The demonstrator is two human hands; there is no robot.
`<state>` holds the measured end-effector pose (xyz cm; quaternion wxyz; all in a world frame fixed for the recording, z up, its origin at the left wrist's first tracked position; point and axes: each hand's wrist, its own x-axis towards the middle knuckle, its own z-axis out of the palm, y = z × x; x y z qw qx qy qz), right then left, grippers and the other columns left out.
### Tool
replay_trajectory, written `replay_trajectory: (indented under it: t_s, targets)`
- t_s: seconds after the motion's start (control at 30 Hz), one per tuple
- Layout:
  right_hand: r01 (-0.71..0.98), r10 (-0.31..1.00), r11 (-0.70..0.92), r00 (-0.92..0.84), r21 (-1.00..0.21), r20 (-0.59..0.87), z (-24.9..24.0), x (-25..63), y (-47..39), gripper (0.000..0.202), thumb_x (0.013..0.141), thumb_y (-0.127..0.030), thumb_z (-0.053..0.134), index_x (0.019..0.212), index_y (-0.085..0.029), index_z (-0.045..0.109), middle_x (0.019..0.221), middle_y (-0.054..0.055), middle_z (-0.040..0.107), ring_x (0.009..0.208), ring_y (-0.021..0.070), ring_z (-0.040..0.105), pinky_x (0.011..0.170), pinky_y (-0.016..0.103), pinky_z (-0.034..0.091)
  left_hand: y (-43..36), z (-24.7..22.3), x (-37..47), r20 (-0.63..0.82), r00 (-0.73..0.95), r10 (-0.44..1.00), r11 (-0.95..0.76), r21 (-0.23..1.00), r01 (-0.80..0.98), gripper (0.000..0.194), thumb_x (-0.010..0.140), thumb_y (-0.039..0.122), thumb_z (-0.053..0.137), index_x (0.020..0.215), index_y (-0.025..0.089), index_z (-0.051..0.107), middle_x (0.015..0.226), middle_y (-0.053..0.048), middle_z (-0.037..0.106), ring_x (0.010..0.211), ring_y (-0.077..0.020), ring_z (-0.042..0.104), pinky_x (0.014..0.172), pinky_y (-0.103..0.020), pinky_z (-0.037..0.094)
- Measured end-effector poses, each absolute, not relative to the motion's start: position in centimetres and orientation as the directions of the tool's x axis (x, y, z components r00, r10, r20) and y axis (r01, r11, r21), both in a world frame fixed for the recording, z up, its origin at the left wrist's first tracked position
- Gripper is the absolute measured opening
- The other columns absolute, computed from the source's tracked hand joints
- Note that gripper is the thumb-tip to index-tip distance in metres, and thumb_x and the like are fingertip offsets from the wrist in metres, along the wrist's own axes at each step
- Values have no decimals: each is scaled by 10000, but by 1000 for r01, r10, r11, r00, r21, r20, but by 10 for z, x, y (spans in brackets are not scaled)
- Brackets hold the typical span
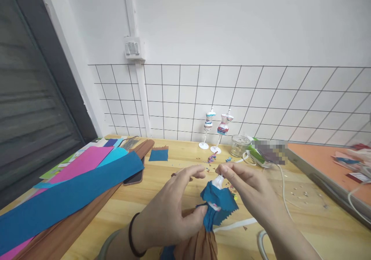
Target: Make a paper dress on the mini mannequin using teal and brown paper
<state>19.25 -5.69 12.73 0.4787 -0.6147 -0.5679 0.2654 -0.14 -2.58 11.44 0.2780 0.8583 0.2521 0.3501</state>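
Observation:
A small white dress form stands in front of me, dressed in dark blue crepe paper with a zigzag-cut edge and a gathered brown skirt below. My right hand pinches the neck of the form between thumb and fingertips. Beside the form's other side, my left hand has its fingers spread apart, its thumb lying against the blue waist. A strip of white behind the blue paper shows at the chest. The form's base is hidden.
At left lie a blue crepe strip, pink sheets, brown crepe and a phone. A blue-brown piece, two painted dress forms, a glass jar and a white cable are farther back. Scraps litter the table.

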Motion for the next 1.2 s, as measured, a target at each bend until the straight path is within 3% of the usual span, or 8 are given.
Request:
replay_trajectory:
  t_s: [0.13,0.27,0.37,0.5,0.67,0.83,1.0,1.2]
  targets:
    - [416,952,170,164,-893,257,126,187,-58,372,831,-538,522,707,-207,637,676,-8,583,646,151,519,560,224,396,-27,112,6,160,693,703,-389,902,187,893,716,175,658,1444,266,150,1142,-69,586,1062,-225,560,949,-391,439]
    - [403,951,206,133,-892,280,125,182,-57,370,843,-517,516,692,-202,639,687,4,590,681,164,547,621,242,436,-27,108,13,45,700,712,-150,985,88,841,723,148,633,1438,245,202,910,-19,575,869,-184,606,785,-319,503]
    - [318,956,173,174,-932,237,124,182,-56,367,816,-523,559,971,-212,678,909,45,666,869,206,600,716,264,478,-26,108,15,30,683,730,-71,997,32,798,733,145,632,1418,238,233,912,-15,578,862,-172,602,783,-307,492]
    - [198,989,118,68,-973,133,121,186,-53,544,830,-534,548,1285,-236,516,1157,63,624,1021,201,590,815,276,488,-23,108,13,64,625,778,-107,994,32,735,764,138,603,1389,270,239,996,-19,625,905,-165,602,812,-304,475]
    - [152,982,122,-163,-981,97,114,194,-46,459,825,-515,573,1142,-187,616,937,58,674,900,203,610,795,311,481,-24,110,10,124,566,815,-232,965,122,658,762,122,577,1342,259,297,894,11,641,824,-147,606,750,-274,468]
    - [198,991,56,-127,-979,32,116,200,-46,447,754,-520,648,1055,-189,644,845,40,665,795,186,612,738,304,478,-24,114,9,150,509,848,-266,950,164,630,766,149,569,1331,246,306,959,-14,649,857,-159,622,734,-267,475]
    - [223,999,15,-45,-975,5,124,196,-55,349,724,-520,668,675,-189,569,607,-33,518,554,104,488,520,223,407,-20,114,10,222,420,880,-342,910,235,614,764,149,550,1328,235,323,957,-21,657,872,-173,627,796,-299,475]
    - [246,998,40,-58,-968,27,129,185,-66,362,752,-501,650,621,-184,534,554,-54,434,499,84,396,465,212,361,-18,104,11,299,338,892,-419,827,375,624,757,183,573,1337,255,352,1026,-51,651,959,-226,607,856,-365,456]
